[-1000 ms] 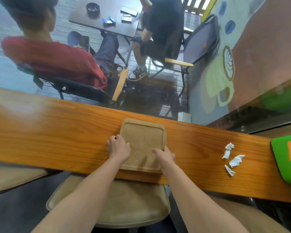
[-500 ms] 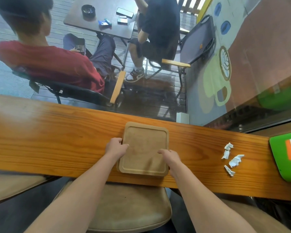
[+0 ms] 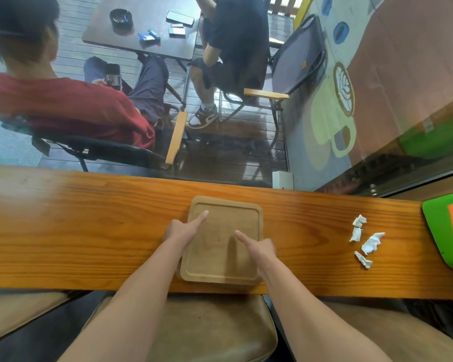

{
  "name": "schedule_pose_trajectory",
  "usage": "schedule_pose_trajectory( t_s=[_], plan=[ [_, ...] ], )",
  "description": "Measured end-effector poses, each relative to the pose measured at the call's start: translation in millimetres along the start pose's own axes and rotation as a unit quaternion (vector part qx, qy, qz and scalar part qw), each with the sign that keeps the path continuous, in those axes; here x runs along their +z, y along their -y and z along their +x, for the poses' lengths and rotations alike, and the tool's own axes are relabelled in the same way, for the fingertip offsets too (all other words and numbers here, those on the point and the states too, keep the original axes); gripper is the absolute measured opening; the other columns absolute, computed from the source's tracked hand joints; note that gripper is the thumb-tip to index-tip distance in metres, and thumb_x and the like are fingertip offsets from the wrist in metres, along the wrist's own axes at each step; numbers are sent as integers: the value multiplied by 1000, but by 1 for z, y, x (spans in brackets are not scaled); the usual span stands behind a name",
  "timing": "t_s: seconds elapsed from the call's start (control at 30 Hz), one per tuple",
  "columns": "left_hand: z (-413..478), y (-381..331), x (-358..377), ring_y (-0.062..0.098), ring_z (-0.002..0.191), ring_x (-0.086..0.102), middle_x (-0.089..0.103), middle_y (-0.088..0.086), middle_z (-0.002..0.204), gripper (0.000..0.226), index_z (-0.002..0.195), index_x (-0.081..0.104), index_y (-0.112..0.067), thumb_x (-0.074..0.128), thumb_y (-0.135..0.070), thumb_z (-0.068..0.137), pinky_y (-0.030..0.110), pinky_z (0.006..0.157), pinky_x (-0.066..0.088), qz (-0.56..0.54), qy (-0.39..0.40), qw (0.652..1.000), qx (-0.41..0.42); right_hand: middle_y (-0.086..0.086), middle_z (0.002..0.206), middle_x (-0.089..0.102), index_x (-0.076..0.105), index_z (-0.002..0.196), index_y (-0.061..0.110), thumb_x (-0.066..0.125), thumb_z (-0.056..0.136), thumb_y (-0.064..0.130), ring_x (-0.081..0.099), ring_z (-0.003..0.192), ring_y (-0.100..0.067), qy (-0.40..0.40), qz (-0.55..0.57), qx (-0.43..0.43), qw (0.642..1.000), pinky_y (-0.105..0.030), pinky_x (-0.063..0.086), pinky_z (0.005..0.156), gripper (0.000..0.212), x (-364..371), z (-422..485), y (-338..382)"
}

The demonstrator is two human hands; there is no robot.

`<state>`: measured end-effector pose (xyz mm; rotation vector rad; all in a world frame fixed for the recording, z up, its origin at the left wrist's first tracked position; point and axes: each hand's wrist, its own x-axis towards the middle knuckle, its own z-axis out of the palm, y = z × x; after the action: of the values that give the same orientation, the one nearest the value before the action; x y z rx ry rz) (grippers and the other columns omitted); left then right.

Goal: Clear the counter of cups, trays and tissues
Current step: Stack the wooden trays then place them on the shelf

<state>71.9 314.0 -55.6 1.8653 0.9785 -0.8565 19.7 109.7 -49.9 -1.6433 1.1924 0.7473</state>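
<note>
Tray: a shallow square wooden tray (image 3: 224,237) lies flat on the long wooden counter (image 3: 89,226), its near edge almost flush with the counter's near lip. Judged from that, it is easy to lift straight off toward the person.
Left hand: the left hand (image 3: 185,231) sits at the tray's left rim, index finger stretched out over the inner surface, the other fingers curled. It grips nothing; whether the finger touches the wood I cannot tell.
Right hand: the right hand (image 3: 259,248) is at the right rim, index finger pointing inward over the tray, the rest folded, nothing held.
Why so placed: one hand on each side suits a two-handed lift, I'd say.
Tissues: three crumpled white tissues (image 3: 364,241) lie on the counter well to the right, untouched.
Green tray: a green tray (image 3: 439,231) at the far right end, partly out of view.
Cups: none visible.
Below: a padded stool (image 3: 194,327) under the arms.
</note>
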Motion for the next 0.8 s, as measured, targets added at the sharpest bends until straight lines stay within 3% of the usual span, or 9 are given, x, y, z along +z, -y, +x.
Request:
schedule_pose_trajectory(
  t_s=[0.17, 0.23, 0.3, 0.33, 0.4, 0.47, 0.57, 0.67, 0.8],
  plan=[
    [-20, 12, 3, 36, 123, 53, 54, 16, 138, 116, 146, 37, -6, 72, -77, 61, 53, 105, 44, -102, 60, 993, 16, -14, 149, 41, 14, 155, 18, 85, 49, 70, 46, 131, -37, 35, 13, -17, 999, -55, 45, 104, 138, -7, -14, 0],
    [-37, 9, -4, 34, 120, 55, 56, 13, 137, 112, 147, 36, -13, 76, -72, 61, 52, 102, 47, -141, 46, 987, 64, -3, 133, 50, 16, 151, 29, 86, 47, 70, 56, 112, -26, 47, 19, -61, 997, -47, 54, 86, 132, -16, -30, 6],
    [-59, 2, -15, 32, 120, 56, 55, 9, 138, 110, 148, 34, -20, 75, -72, 60, 51, 101, 48, -161, 53, 979, 111, 12, 110, 52, 22, 143, 40, 87, 47, 70, 57, 90, -11, 66, 28, -117, 991, -30, 53, 60, 120, -32, -53, 13],
    [-71, -3, -20, 32, 122, 55, 54, 8, 140, 111, 150, 33, -23, 73, -75, 59, 52, 102, 47, -165, 64, 975, 132, 13, 109, 53, 25, 140, 41, 88, 46, 70, 59, 90, -11, 70, 36, -139, 987, -27, 55, 57, 116, -40, -63, 16],
    [-95, -14, -25, 32, 121, 56, 56, 5, 138, 113, 149, 35, -27, 69, -81, 56, 53, 102, 47, -175, 82, 966, 171, 6, 124, 57, 26, 143, 36, 89, 45, 71, 63, 105, -18, 68, 69, -171, 981, -38, 61, 74, 121, -52, -83, 21],
    [-114, -31, -27, 32, 117, 58, 59, 4, 134, 113, 146, 39, -24, 70, -81, 54, 52, 101, 48, -180, 88, 959, 200, 0, 134, 55, 26, 146, 32, 86, 48, 73, 61, 114, -23, 61, 92, -190, 976, -47, 57, 89, 122, -62, -100, 27],
    [-136, -56, -33, 30, 109, 61, 62, 5, 123, 97, 142, 46, -9, 73, -69, 70, 44, 97, 50, -138, 105, 965, 199, -3, 127, 60, 39, 143, 20, 79, 52, 78, 62, 108, -23, 26, 92, -199, 975, -42, 56, 85, 115, -82, -124, 33],
    [-161, -77, -30, 34, 108, 64, 63, 14, 126, 81, 142, 45, -7, 70, -55, 82, 49, 97, 52, -98, 152, 958, 222, -2, 107, 64, 49, 134, 8, 73, 60, 78, 60, 94, -21, 10, 103, -166, 981, -35, 46, 73, 105, -111, -142, 32],
    [-217, -104, -5, 31, 95, 70, 71, 14, 107, 50, 124, 59, -9, 53, -50, 96, 39, 74, 56, -37, 201, 935, 289, -3, 97, 59, 49, 134, 5, 63, 79, 71, 56, 85, -23, -14, 209, -142, 967, -40, 41, 82, 88, -157, -161, 14]
  ],
)
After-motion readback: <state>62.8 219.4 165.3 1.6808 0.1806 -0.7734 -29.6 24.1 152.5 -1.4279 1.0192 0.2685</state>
